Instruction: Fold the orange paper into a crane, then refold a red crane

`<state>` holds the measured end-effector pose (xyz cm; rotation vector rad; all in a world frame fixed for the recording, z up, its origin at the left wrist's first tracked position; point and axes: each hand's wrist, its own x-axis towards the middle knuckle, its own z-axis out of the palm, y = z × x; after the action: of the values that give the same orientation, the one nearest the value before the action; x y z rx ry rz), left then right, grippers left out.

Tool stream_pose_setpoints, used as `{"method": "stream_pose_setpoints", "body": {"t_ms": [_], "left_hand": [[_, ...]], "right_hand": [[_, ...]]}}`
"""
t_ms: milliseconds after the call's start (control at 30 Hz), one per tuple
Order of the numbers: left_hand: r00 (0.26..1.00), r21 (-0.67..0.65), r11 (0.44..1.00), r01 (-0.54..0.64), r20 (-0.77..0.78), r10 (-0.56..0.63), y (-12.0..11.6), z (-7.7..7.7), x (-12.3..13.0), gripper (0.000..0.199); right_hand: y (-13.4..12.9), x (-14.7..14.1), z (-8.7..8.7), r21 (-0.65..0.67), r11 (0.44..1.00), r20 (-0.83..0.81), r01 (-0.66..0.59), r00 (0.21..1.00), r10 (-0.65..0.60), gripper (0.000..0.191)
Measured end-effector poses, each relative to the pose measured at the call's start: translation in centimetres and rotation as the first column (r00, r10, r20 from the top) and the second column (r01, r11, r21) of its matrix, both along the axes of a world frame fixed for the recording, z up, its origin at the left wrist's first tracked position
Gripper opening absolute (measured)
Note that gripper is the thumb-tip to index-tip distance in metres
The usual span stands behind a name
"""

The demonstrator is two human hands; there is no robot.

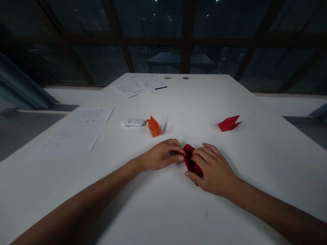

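Observation:
A dark red piece of folded paper (188, 160) lies between my hands near the middle of the white table. The fingertips and thumb of my left hand (166, 154) pinch its left edge. My right hand (213, 168) rests over its right side, with the thumb at the near edge and the fingers on top, hiding much of the paper. Beyond my left hand sits an orange origami figure (154, 126), next to a white tube (133, 122). To the right, farther back, is a red origami figure (229, 123) with pointed ends.
Printed sheets (81, 127) lie on the table (163, 217) at the left. More papers (138, 85) are at the far left end, with a black pen (160, 88) on them. Two round discs (185, 78) sit near the far edge. Dark windows stand behind.

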<state>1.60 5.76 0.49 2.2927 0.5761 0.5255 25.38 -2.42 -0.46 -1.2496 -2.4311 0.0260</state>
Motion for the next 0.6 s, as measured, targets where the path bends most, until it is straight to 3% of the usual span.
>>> {"method": "stream_pose_setpoints", "body": {"t_ms": [200, 433, 600], "left_hand": [[0.999, 0.014, 0.999, -0.05, -0.001, 0.05, -0.31, 0.0, 0.59, 0.032], [0.998, -0.024, 0.998, -0.054, 0.009, 0.055, -0.23, 0.11, 0.32, 0.019], [0.975, 0.054, 0.978, -0.2, -0.084, 0.204, -0.64, -0.35, 1.11, 0.016]], "right_hand": [[-0.02, -0.19, -0.03, 0.007, 1.0, -0.023, 0.024, 0.999, -0.023, 0.02], [0.05, -0.06, -0.35, 0.038, 0.999, -0.027, 0.007, 1.0, -0.006, 0.015], [-0.03, -0.22, -0.41, 0.054, 0.998, -0.1, 0.045, 0.994, -0.04, 0.015]]}}
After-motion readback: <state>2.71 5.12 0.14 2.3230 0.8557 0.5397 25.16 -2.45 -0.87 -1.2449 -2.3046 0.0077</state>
